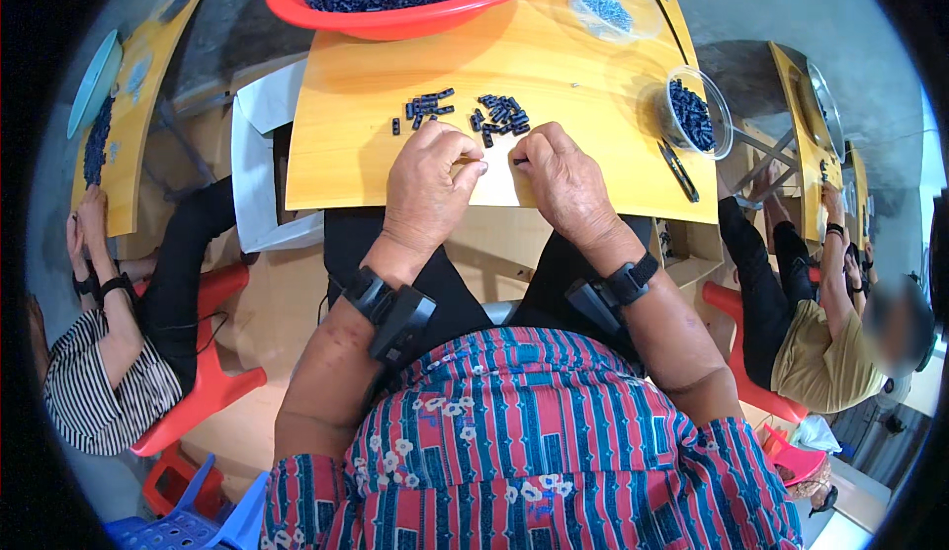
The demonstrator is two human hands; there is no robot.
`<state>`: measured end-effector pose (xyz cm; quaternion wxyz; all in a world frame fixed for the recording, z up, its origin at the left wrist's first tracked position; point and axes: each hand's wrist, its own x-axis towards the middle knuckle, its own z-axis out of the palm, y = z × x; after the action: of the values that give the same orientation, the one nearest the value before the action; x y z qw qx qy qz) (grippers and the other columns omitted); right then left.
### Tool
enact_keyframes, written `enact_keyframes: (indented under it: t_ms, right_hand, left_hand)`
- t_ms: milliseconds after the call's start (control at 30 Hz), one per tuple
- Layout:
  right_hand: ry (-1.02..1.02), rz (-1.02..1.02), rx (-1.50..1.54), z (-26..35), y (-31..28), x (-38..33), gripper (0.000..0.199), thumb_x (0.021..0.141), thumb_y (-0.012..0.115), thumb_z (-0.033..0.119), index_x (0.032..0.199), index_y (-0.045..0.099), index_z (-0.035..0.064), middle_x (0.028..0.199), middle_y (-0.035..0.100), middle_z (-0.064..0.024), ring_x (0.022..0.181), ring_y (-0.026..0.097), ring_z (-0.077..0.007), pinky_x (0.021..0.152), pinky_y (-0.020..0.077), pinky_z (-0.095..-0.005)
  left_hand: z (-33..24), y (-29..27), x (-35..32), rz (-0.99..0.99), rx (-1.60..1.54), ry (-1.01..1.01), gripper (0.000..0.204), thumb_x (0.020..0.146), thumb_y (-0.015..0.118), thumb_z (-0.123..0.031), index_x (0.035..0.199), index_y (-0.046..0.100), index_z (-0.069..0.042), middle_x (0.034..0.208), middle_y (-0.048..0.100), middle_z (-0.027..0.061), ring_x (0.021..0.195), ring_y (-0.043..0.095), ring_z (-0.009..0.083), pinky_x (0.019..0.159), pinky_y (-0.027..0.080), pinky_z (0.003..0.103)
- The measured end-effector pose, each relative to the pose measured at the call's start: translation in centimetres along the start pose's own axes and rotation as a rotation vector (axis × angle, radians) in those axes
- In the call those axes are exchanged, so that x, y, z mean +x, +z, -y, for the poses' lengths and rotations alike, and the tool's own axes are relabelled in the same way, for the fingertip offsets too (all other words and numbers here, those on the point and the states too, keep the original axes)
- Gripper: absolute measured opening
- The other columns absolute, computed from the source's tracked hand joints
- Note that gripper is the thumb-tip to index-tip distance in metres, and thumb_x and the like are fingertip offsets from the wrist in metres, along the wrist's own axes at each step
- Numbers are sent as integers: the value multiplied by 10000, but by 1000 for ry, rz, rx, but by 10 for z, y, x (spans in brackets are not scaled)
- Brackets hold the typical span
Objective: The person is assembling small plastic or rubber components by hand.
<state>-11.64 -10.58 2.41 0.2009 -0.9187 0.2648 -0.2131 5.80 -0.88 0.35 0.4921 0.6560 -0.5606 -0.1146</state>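
Over the near edge of the yellow table, my left hand (432, 182) is closed in a pinch; what sits between thumb and finger is too small to make out. Facing it, a short way off, my right hand (567, 180) pinches a small black plastic piece (519, 161), mostly covered by the fingertips. Just beyond my hands lie two loose groups of small black plastic parts, a left pile (425, 105) and a right pile (502, 115). Both my wrists wear black strapped devices.
A red basin (405, 22) heaped with black parts stands at the far side of the yellow table (346, 165). To the right are a clear tub of black parts (690, 115), a clear tub of small silvery pieces (603, 8) and black tweezers (678, 169). Other people sit at tables on both sides.
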Motion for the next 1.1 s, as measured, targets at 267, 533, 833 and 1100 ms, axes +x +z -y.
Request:
enact_keyframes:
  t_ms: [267,533,833,1100]
  right_hand:
    - [144,-130,517,-12,0,-12,104,928,623,16,1025,585,15,899,616,-72,779,620,-209,733,524,-311]
    - [445,5,1255,-3,-2,-23,118,985,608,84,1077,622,11,940,648,-38,806,616,-105,746,528,-263]
    - [416,-40,1410,0,0,-27,99,975,623,42,1071,622,20,949,671,-59,821,642,-120,760,542,-266]
    - [395,-38,1530,-5,4,-22,132,961,634,8,1074,574,44,927,657,-42,818,653,-117,748,548,-267]
  left_hand:
    - [-15,0,-4,20,-95,-13,135,796,751,6,901,676,-31,896,648,79,815,662,194,731,549,300]
    - [-41,16,-6,24,-554,-218,189,815,743,29,998,716,-12,902,687,42,767,642,93,709,544,241]
    - [-39,23,-12,27,-714,-267,162,835,726,38,995,716,9,893,675,55,748,665,101,670,558,236]
    - [-33,20,-4,52,-507,-193,114,839,731,25,946,756,-3,891,673,55,784,673,122,690,560,249]
